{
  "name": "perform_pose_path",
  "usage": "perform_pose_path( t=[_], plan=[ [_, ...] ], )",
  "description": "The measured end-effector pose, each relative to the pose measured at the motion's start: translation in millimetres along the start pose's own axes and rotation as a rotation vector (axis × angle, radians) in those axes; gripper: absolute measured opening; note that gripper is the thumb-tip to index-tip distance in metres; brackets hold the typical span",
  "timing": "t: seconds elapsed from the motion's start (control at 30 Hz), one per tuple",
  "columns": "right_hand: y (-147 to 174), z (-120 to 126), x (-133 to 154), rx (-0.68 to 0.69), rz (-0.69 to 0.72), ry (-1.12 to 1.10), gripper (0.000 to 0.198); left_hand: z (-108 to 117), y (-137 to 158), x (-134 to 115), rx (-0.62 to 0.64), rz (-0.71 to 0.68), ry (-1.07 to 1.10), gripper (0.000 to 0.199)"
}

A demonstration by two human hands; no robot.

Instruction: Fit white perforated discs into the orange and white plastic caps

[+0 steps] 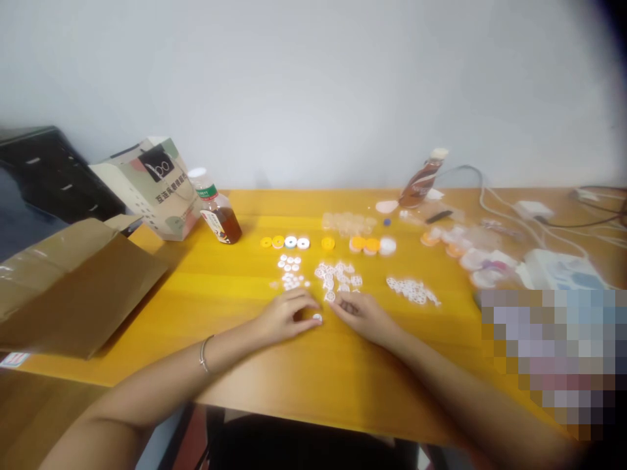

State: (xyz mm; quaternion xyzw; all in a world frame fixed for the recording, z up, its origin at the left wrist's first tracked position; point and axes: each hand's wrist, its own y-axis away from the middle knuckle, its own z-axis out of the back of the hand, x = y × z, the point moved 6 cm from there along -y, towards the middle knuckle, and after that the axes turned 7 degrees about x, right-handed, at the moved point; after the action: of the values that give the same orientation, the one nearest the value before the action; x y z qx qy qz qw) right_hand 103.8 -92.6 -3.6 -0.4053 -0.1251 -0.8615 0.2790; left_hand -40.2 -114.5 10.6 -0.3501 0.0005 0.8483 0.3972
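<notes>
My left hand rests over the table with thumb and forefinger curved apart. At its thumb tip is a small white disc; whether the thumb presses on it is unclear. My right hand has its fingers curled, thumb and forefinger closing on a white spoked disc at the near edge of a loose pile. More white spoked discs lie just beyond. Behind my left hand, several small white round pieces sit in a group. Farther right spreads another cluster of white openwork pieces.
Yellow and white rings and orange round pieces line up behind the piles, near clear cups. Bottles, a paper bag and a cardboard box stand around. Cables cross the right side.
</notes>
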Motion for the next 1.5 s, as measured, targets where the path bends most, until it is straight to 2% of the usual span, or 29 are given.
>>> perform_pose_path(
  t=[0.1,0.2,0.23,0.33,0.43,0.6,0.7,0.77,0.83,0.9,0.93,1.0,1.1,1.3,1.43,1.5],
  plan=[
    [1.2,0.0,0.0,0.000,-0.007,0.013,0.029,26.1,1.6,9.9,-0.154,0.040,-0.030,0.022],
    [2.1,-0.1,0.3,0.007,-0.008,0.031,0.027,65.1,4.3,43.3,-0.363,0.192,-0.149,0.020],
    [2.2,-0.4,0.3,0.015,-0.005,0.038,0.027,76.4,4.8,58.0,-0.398,0.260,-0.207,0.021],
    [2.0,-1.0,0.0,0.033,0.008,0.052,0.026,95.3,2.3,103.6,-0.342,0.440,-0.348,0.037],
    [1.9,-1.2,-0.5,0.042,0.013,0.057,0.026,100.4,-1.3,135.7,-0.293,0.516,-0.408,0.046],
    [2.6,-1.1,-0.5,0.062,0.004,0.054,0.026,99.6,-6.9,152.7,-0.294,0.539,-0.418,0.030],
    [2.9,-0.5,-0.8,0.066,0.000,0.045,0.025,102.0,-7.9,136.2,-0.373,0.503,-0.400,0.028],
    [2.8,-0.3,-1.3,0.068,-0.005,0.035,0.025,99.4,-8.7,107.0,-0.433,0.366,-0.346,0.029],
    [2.6,-0.4,-1.6,0.072,-0.009,0.025,0.025,83.1,-11.9,68.9,-0.326,0.162,-0.240,0.029],
    [2.5,-0.7,-1.5,0.079,-0.007,0.010,0.025,57.1,-12.6,31.1,-0.115,-0.001,-0.146,0.031],
    [2.4,-1.0,-1.4,0.084,-0.006,0.000,0.025,44.5,-11.3,16.1,-0.024,-0.041,-0.129,0.033],
    [2.5,-1.6,-1.3,0.092,-0.007,-0.015,0.026,26.0,-7.7,-3.9,0.068,-0.078,-0.133,0.033],
    [2.9,-2.0,-1.0,0.098,-0.003,-0.019,0.025,10.7,-4.9,-10.2,0.125,-0.072,-0.158,0.033],
    [3.6,-0.4,1.6,0.094,0.028,-0.003,0.023,-0.3,-3.7,1.0,0.181,-0.016,-0.197,0.038],
    [4.0,0.3,2.0,0.105,0.022,0.008,0.022,7.8,-1.7,-2.1,0.122,-0.016,-0.184,0.050],
    [4.3,0.3,1.8,0.111,0.010,0.017,0.022,22.6,-1.0,-0.1,0.068,-0.012,-0.165,0.042]
  ],
)
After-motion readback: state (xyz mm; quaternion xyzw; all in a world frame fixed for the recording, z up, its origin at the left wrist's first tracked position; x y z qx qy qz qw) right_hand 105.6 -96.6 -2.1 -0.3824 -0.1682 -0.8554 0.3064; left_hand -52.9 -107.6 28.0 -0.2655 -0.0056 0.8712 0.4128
